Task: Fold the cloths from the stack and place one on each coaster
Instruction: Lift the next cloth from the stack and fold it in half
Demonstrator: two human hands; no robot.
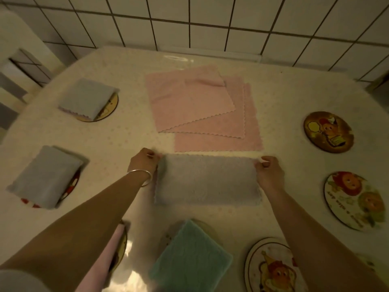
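While both hands work at the centre of the bench (pixel 284 106), a grey-lilac cloth (pixel 207 180) lies there folded into a wide strip. The left hand (pixel 143 163) pinches its far corner at nine o'clock, fingers clamped on the fabric, a silver bangle (pixel 141 175) on the wrist. The right hand (pixel 268 171) pinches the far corner at three o'clock, fingers curled on the edge. Just beyond, at twelve o'clock, sits the stack of pink cloths (pixel 195 106), fanned and flat. Folded grey cloths cover coasters at ten o'clock (pixel 87 98) and nine o'clock (pixel 47 175). A folded green cloth (pixel 190 256) rests on a coaster at six o'clock, and a pink one (pixel 105 256) at seven. Three bare picture coasters lie at two (pixel 328 131), three (pixel 355 200) and five o'clock (pixel 271 266).
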